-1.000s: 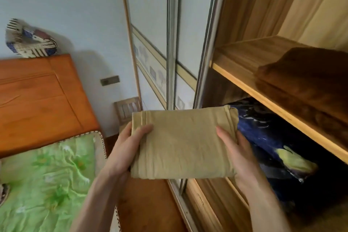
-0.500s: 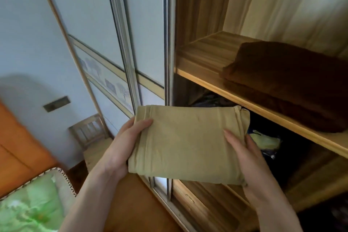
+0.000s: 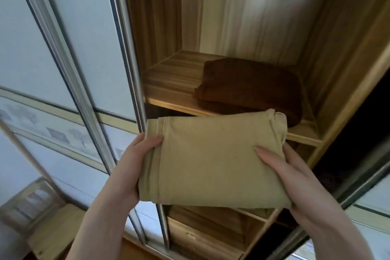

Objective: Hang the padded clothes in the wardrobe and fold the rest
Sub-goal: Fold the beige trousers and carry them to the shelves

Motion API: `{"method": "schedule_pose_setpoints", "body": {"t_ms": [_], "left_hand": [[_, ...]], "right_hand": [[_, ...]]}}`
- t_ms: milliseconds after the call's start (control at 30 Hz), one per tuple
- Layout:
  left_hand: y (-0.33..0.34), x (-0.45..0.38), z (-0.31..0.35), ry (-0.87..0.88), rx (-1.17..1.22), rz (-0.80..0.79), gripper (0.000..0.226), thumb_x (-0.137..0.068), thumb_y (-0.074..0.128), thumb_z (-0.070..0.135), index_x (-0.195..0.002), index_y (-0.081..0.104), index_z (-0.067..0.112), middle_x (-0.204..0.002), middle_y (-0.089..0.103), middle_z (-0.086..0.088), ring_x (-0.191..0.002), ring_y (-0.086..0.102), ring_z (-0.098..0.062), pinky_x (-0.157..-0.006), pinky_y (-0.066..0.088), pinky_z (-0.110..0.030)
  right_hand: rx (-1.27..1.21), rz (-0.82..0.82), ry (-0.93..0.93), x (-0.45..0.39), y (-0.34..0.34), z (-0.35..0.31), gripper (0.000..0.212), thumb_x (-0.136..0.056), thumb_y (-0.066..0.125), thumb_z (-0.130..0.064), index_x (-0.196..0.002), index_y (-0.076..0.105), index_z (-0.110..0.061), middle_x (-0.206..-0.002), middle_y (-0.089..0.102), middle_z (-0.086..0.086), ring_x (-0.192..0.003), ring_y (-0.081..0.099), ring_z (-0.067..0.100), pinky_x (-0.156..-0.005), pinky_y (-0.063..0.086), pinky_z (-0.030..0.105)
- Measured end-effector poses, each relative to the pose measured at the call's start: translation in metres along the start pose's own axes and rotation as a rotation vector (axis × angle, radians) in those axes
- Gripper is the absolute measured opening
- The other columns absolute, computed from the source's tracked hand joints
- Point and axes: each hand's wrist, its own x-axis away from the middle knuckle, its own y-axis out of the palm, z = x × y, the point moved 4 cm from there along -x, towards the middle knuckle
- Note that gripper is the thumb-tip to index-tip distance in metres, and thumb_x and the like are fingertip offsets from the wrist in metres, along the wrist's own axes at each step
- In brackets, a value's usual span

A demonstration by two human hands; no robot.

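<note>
The folded beige garment (image 3: 213, 162) is held level in front of the open wardrobe (image 3: 242, 17), below the shelf (image 3: 168, 82) edge. The left hand (image 3: 135, 164) grips its 9 o'clock edge, thumb on top. The right hand (image 3: 295, 177) grips its 3 o'clock edge likewise. A folded brown blanket (image 3: 251, 88) lies on the shelf at 12 o'clock from the garment.

plain tan folded cloth (image 3: 213, 162), dark brown folded blanket (image 3: 251, 88), striped light-wood shelf (image 3: 171, 76)

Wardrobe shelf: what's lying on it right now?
A folded brown garment lies on the wardrobe shelf, bare wood to its left. The held tan bundle covers its front corner.
</note>
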Motion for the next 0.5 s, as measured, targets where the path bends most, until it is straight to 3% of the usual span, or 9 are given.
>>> {"method": "schedule_pose_setpoints", "body": {"t_ms": [167, 267, 367, 500], "left_hand": [[0.014, -0.007, 0.049, 0.056, -0.034, -0.115, 0.039, -0.08, 0.07, 0.033, -0.117, 0.074, 0.022, -0.111, 0.079, -0.011, -0.082, 0.077, -0.026, -0.075, 0.057, -0.039], [0.022, -0.016, 0.082, 0.111, -0.102, -0.15, 0.02, -0.092, 0.065, 0.025, -0.108, 0.071, 0.014, -0.122, 0.075, -0.018, -0.065, 0.076, -0.017, -0.061, 0.057, -0.03], [0.032, -0.022, 0.105, 0.167, -0.098, -0.209, 0.04, -0.082, 0.071, 0.036, -0.119, 0.072, 0.021, -0.105, 0.08, -0.008, -0.081, 0.077, -0.024, -0.069, 0.055, -0.039], [0.053, -0.028, 0.134, 0.235, -0.093, -0.259, 0.032, -0.094, 0.067, 0.038, -0.123, 0.071, 0.026, -0.104, 0.08, -0.004, -0.092, 0.077, -0.028, -0.073, 0.056, -0.043]], "right_hand": [[-0.06, 0.094, -0.111, 0.018, 0.003, -0.03, 0.068, -0.073, 0.075, -0.047, -0.138, 0.058, -0.035, -0.112, 0.078, -0.008, -0.097, 0.076, 0.013, -0.087, 0.055, 0.039], [-0.054, 0.138, -0.194, 0.02, 0.006, -0.05, 0.064, -0.072, 0.074, -0.05, -0.133, 0.06, -0.039, -0.11, 0.078, -0.009, -0.096, 0.076, 0.014, -0.089, 0.055, 0.042], [-0.034, 0.177, -0.272, 0.016, 0.008, -0.073, 0.061, -0.071, 0.072, -0.05, -0.129, 0.061, -0.039, -0.106, 0.079, -0.009, -0.093, 0.076, 0.013, -0.085, 0.056, 0.041], [-0.038, 0.198, -0.372, 0.009, 0.002, -0.105, 0.052, -0.079, 0.069, -0.043, -0.129, 0.064, -0.031, -0.109, 0.079, -0.003, -0.097, 0.077, 0.017, -0.082, 0.055, 0.039]]}}
